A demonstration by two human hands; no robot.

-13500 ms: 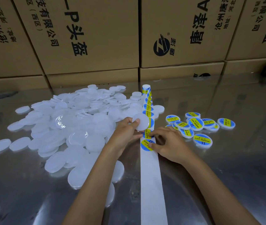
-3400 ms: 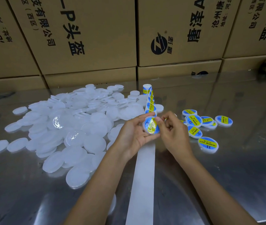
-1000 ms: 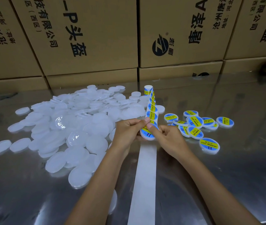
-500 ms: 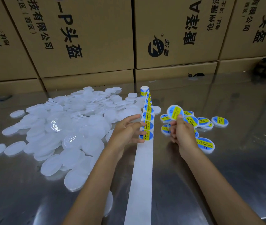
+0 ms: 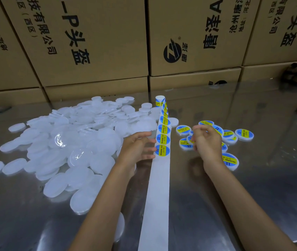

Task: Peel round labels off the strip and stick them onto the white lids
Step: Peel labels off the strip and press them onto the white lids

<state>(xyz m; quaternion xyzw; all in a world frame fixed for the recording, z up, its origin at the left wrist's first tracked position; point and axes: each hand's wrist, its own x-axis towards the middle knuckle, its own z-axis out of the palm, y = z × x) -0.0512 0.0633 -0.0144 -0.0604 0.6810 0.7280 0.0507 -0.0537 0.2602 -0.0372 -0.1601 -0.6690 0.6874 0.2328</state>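
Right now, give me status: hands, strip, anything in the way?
Left hand open beside the label strip, holding nothing. Right hand loosely curled, empty, over the labelled lids. Next label unpeeled. Nothing blocking.

There is one view only, from the camera on my head, looking forward and down over my forearms at the shiny worktop (image 5: 252,178). It sits close: my left hand (image 5: 136,149) and right hand (image 5: 207,144) fill the middle, the paper strip (image 5: 159,196) runs away from me, and cardboard boxes (image 5: 89,42) wall off the far edge.
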